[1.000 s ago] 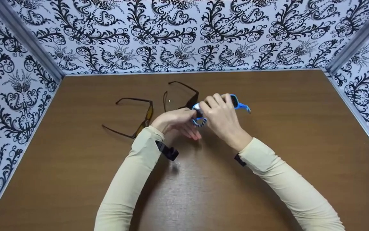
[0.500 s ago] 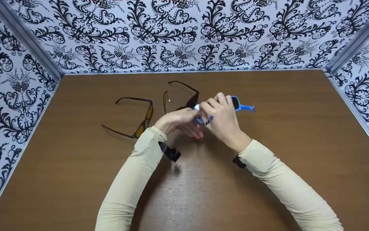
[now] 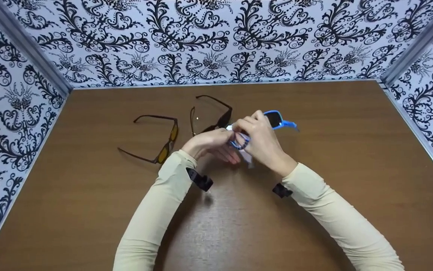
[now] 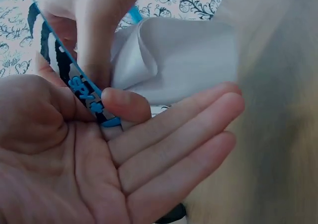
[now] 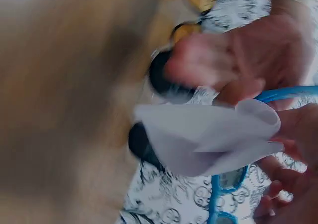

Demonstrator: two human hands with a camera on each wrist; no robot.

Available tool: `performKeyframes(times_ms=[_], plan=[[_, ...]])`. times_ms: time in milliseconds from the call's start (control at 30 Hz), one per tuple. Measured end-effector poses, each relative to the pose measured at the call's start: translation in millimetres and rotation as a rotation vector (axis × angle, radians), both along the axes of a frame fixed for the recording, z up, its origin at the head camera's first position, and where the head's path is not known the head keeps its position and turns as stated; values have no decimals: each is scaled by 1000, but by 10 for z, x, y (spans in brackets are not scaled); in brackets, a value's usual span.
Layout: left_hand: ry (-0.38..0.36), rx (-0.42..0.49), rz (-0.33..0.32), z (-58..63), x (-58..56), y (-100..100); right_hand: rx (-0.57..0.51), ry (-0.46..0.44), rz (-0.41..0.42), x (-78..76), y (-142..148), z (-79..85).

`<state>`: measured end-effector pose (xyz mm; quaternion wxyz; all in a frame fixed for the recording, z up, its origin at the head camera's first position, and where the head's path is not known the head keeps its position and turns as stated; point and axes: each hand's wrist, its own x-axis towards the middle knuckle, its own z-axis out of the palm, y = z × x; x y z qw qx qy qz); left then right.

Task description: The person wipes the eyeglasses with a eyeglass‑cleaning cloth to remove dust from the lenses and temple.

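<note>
Blue-framed sunglasses (image 3: 275, 119) with dark lenses are held up between both hands above the table. My left hand (image 3: 210, 143) pinches one zebra-striped temple (image 4: 59, 60) between thumb and index finger; its other fingers stretch out straight. A pale, thin cloth (image 4: 194, 55) hangs from my right hand (image 3: 260, 137), whose curled fingers hold it against the sunglasses near the lens by the left hand. In the right wrist view the cloth (image 5: 198, 134) hides part of the frame. The right fingertips and the lens they cover are hidden in the head view.
Brown-framed glasses with yellow lenses (image 3: 174, 131) lie on the wooden table (image 3: 88, 195) at left, temples unfolded. Dark sunglasses (image 3: 224, 118) lie just behind the left hand. Patterned panels (image 3: 216, 41) wall the table at the back and both sides.
The sunglasses have shifted slightly right with the hands. My right hand has moved a little over the lens, and a cloth end now shows below it. The other glasses stay put.
</note>
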<state>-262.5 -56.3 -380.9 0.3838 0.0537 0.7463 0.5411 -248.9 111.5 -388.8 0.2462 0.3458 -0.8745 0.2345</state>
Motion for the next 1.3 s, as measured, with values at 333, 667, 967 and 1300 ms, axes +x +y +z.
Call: performKeyframes(times_ms=[333,667,967,1300], plan=[[55,-28,-22,-3,31,36,81,180,-105,35,49,-40],[67,-19,20,0,63,78,41,82,-67,11,145,-34],[81,-21,31,1,66,101,-32,-14,24,5,139,-26],[48,42,58,-69,113,128,-15,7,55,24,139,-37]])
